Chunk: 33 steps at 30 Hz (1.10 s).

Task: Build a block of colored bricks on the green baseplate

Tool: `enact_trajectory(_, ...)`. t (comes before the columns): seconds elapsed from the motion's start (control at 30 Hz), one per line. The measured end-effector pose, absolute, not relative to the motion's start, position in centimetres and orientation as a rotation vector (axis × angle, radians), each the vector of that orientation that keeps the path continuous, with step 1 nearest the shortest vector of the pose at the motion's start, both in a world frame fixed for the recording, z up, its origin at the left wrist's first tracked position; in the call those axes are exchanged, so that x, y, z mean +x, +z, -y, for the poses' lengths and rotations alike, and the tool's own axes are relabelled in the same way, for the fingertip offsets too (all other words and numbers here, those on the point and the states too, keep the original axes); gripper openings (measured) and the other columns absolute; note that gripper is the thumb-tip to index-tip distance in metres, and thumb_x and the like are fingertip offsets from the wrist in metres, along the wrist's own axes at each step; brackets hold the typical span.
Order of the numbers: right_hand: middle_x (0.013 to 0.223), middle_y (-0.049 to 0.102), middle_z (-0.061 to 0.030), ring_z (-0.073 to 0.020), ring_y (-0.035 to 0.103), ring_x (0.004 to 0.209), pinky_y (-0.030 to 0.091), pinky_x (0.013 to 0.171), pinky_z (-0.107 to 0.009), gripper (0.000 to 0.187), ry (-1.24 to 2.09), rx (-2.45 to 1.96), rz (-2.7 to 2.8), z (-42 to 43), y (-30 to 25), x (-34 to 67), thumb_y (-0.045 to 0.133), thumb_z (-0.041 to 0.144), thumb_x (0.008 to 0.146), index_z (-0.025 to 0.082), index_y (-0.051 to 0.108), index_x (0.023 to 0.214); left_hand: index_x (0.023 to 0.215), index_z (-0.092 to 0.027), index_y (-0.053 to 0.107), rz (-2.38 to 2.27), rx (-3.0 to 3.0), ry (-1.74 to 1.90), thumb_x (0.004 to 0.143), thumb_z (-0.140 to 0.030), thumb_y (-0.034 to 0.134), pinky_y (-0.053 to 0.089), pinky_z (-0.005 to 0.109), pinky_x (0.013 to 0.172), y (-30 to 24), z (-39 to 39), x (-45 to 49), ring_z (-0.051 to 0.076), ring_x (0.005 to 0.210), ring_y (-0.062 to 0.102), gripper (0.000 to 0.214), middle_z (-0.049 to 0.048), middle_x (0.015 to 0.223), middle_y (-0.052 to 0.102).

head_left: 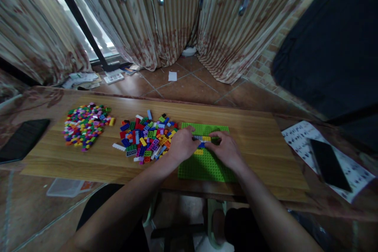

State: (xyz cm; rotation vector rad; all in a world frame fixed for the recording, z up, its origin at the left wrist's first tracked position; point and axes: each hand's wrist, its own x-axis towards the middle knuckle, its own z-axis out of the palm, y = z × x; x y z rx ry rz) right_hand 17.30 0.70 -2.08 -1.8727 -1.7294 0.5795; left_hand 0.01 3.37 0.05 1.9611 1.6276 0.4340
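Observation:
A light green studded baseplate (203,169) lies on the wooden board, with a small group of toy bricks on its upper half. Yellow bricks (206,138), a blue brick (202,145) and a lower yellow brick (199,152) show between my hands. My left hand (184,143) is closed at the left end of the group, fingertips on a greyish brick. On the right end, my right hand (225,149) pinches the bricks, its thumb near the blue one and its fingers by a dark green brick (215,139). My fingers partly hide the bricks.
Left of the baseplate spreads a pile of mixed bricks (147,138); farther left is a heap of smaller bricks (85,126). A black tablet-like object (23,139) lies at the far left. A phone (329,165) rests on a printed sheet (304,136) at right.

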Motion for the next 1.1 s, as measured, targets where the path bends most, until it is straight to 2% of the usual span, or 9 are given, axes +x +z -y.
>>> enact_trajectory(0.2,0.091,0.061,-0.0058,-0.0201,0.059,0.077,0.048,0.075,-0.038,0.029,0.59,-1.922,1.718,-1.3,-2.0,17.4,0.075,0.033,0.066,0.019,0.071,0.091,0.11,-0.015,0.065,-1.653,1.946,0.412,0.075,-0.029,0.068,0.049,0.032,0.074,0.1,-3.5,0.1,0.024,0.084,0.068,0.039,0.0088,0.09,0.074)
enact_trajectory(0.5,0.091,0.062,-0.0053,-0.0191,0.058,0.083,0.047,0.08,-0.034,0.027,0.625,-1.954,1.713,-1.9,-2.0,17.3,0.078,0.025,0.063,0.018,0.07,0.088,0.109,-0.017,0.064,-1.708,1.938,0.327,0.075,-0.032,0.068,0.048,0.029,0.073,0.1,-3.8,0.4,0.022,0.087,0.068,0.038,0.0086,0.094,0.073)
enact_trajectory(0.87,0.092,0.066,-0.0069,-0.0202,0.062,0.081,0.048,0.078,-0.036,0.028,0.683,-1.901,1.69,-2.0,-2.0,17.8,0.079,0.028,0.062,0.018,0.072,0.087,0.114,-0.018,0.064,-1.632,2.028,0.273,0.078,-0.032,0.065,0.049,0.028,0.075,0.3,-3.9,0.0,0.022,0.09,0.069,0.038,0.0076,0.094,0.074)
enact_trajectory(1.0,0.089,0.072,-0.0056,-0.0186,0.065,0.081,0.05,0.078,-0.033,0.02,0.798,-1.814,1.687,-2.4,-1.7,18.7,0.067,0.033,0.075,0.019,0.073,0.088,0.113,-0.016,0.065,-1.567,2.011,0.274,0.083,-0.028,0.059,0.05,0.027,0.076,0.6,-4.3,-0.2,0.02,0.088,0.069,0.032,0.0079,0.093,0.075)
enact_trajectory(1.1,0.088,0.075,-0.0054,-0.018,0.067,0.08,0.051,0.077,-0.032,0.024,0.844,-1.77,1.669,-2.6,-1.5,19.1,0.055,0.033,0.084,0.018,0.072,0.09,0.111,-0.015,0.065,-1.54,1.999,0.302,0.086,-0.025,0.055,0.05,0.027,0.077,0.6,-4.5,-0.4,0.019,0.09,0.069,0.029,0.0089,0.097,0.074)
